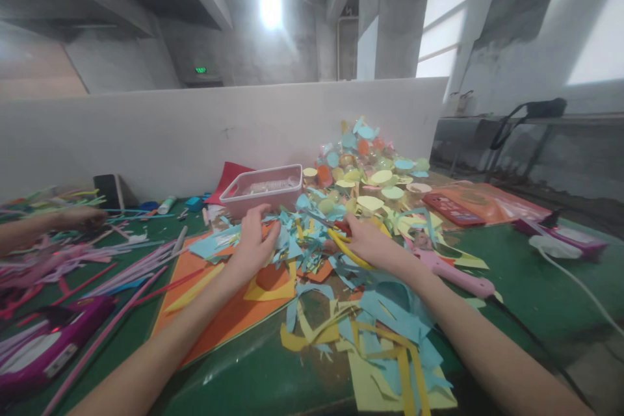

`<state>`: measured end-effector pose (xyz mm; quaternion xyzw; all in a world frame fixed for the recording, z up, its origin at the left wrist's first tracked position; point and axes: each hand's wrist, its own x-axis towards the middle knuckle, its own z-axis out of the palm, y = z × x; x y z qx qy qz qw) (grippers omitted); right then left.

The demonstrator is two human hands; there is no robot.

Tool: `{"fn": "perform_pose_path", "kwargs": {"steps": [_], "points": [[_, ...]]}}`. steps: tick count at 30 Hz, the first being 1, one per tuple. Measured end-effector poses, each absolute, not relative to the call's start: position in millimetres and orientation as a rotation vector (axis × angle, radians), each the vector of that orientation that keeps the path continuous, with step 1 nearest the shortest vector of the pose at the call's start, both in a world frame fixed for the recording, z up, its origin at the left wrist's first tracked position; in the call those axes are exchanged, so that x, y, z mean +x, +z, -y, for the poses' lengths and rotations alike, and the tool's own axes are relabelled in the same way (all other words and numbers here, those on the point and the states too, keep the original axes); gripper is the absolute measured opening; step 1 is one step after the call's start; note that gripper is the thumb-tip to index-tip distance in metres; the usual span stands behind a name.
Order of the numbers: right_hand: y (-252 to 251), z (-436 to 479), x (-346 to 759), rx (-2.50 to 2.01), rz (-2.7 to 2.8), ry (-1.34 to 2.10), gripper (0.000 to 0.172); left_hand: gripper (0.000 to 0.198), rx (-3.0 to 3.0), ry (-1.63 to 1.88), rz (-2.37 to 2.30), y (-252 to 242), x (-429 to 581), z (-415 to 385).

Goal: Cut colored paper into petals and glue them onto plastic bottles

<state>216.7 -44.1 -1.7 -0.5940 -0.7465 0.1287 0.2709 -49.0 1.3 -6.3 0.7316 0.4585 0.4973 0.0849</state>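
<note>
My left hand (256, 234) is over the paper scraps in front of the pink plastic basket (229, 205), thumb and fingers apart, with nothing visible in its grasp. In my right hand (365, 242) is a pair of scissors (347, 249) with yellow and red on the handles; the blades point left over the scraps. Between my hands lies a heap of small blue and yellow paper scraps (305, 237). Orange paper sheets (219, 322) extend under my left forearm. Larger blue paper offcuts (390, 312) lie near my right forearm.
Behind the scraps rises a pile of paper discs and clear balls (365, 156). A pink glue gun (458, 276) with a black cord lies right. Another person's hand (85, 216) is at far left among pipe cleaners (131, 266). A white partition (160, 136) borders the green table (273, 364).
</note>
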Motion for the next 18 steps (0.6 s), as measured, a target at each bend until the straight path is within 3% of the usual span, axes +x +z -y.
{"fn": "perform_pose_path", "kwargs": {"steps": [11, 18], "points": [[-9, 47, 212, -1.479, 2.223, -0.164, 0.047, 0.034, 2.583, 1.372, -1.307, -1, -44, 12], [-9, 45, 212, -1.476, 2.261, -0.285, 0.041, 0.018, 2.658, 1.319, -1.243, -1, -46, 9]]}}
